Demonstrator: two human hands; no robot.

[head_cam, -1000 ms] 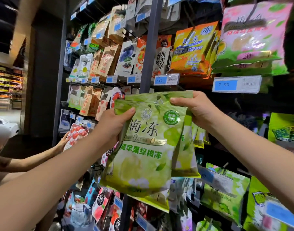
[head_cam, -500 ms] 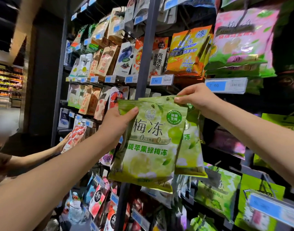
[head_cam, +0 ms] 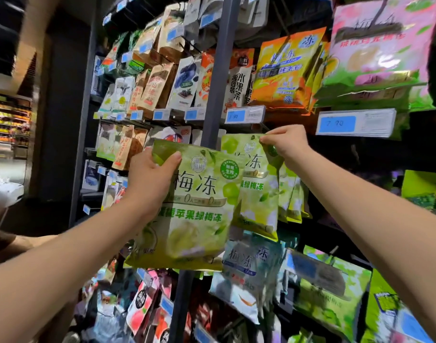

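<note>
My left hand (head_cam: 152, 180) grips the upper left corner of a light green snack bag (head_cam: 194, 219) with large printed characters, held up in front of the shelf rack. Behind it hangs a second green bag (head_cam: 256, 191) of the same kind, and my right hand (head_cam: 287, 144) pinches its top edge just under the price rail. More bags of that sort hang in a row behind the second one.
A dark upright post (head_cam: 217, 70) of the rack stands behind the bags. Price tags (head_cam: 355, 126) line the rails. An orange bag (head_cam: 286, 73) and a pink-green bag (head_cam: 382, 45) hang above; pale blue bags (head_cam: 249, 276) hang below. Another person's arm (head_cam: 19, 243) reaches in at lower left.
The two green bags have come apart: my left hand holds the front one lower and to the left, while my right hand has moved the other one up toward the rail.
</note>
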